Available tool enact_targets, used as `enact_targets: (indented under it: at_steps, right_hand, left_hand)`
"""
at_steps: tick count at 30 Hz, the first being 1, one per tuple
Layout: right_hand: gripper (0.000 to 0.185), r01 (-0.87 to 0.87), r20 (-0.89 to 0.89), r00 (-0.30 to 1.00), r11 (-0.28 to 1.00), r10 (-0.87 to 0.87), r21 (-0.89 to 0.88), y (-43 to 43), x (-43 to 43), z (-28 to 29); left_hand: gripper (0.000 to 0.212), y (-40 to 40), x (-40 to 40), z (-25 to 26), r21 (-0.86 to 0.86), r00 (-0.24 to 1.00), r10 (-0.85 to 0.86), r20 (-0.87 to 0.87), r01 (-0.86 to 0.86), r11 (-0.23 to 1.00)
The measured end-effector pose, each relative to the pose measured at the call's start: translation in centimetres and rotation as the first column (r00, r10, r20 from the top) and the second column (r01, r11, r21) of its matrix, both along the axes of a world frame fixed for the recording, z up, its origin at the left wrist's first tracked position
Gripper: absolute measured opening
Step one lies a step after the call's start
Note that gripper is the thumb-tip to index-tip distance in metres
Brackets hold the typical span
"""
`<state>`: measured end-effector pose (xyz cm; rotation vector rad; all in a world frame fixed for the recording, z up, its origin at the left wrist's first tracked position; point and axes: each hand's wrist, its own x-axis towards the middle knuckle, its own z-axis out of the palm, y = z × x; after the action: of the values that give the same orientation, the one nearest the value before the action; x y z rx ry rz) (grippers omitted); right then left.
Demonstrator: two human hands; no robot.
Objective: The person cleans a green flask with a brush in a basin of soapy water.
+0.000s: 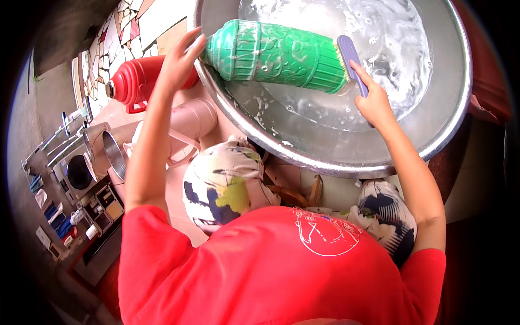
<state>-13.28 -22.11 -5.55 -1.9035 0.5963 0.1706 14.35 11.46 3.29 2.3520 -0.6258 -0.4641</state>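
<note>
A green plastic thermos flask (284, 55), wet and streaked with suds, lies tilted over the rim of a large metal basin (341, 154). My left hand (185, 57) is at its narrow top end, fingers spread around the mouth; part of the grip is hidden. In my right hand (375, 99) is a purple scrubbing brush (350, 55), its pale bristles against the flask's base end. Soapy water (398, 61) with foam fills the bottom of the basin.
A red thermos flask (136, 79) lies left of the basin, behind my left forearm. Near it are a pink cylindrical container with a handle (195, 118) and an open metal cylinder (115, 150). A wooden stool part (316, 190) shows between my knees.
</note>
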Motion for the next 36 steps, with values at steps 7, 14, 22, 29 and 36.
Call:
enact_targets:
  at_steps: [7, 14, 22, 29, 36]
  right_hand:
    - [0.088, -0.012, -0.101, 0.995, 1.0, 0.013, 0.014, 0.1, 0.1, 0.2]
    - [0.084, 0.01, -0.14, 0.99, 1.0, -0.01, 0.001, 0.4, 0.8, -0.7]
    - [0.086, 0.037, -0.274, 0.962, 0.995, -0.011, 0.089, 0.5, -1.6, -3.5]
    - [0.085, 0.195, -0.215, 0.961, 0.978, -0.176, 0.073, -0.1, -1.0, -2.0]
    - [0.086, 0.255, -0.044, 0.967, 0.964, -0.252, 0.082, -0.4, 1.5, -0.7]
  left_hand:
    - [0.072, -2.7, -2.6, -5.4, -0.271, 0.899, 0.196, -0.391, -0.316, 0.909]
    - [0.054, -10.2, 3.5, -11.4, -0.382, 0.984, 0.006, -0.18, -0.076, 0.921]
    - [0.051, -10.1, 6.9, -23.8, 0.087, 0.669, 0.457, -0.586, -0.509, 0.856]
    - [0.056, -13.2, 2.1, -27.6, -0.131, 0.448, 0.191, -0.873, -0.594, 0.794]
    - [0.039, -17.1, 3.3, -19.6, -0.241, 0.365, -0.048, -0.93, -0.505, 0.829]
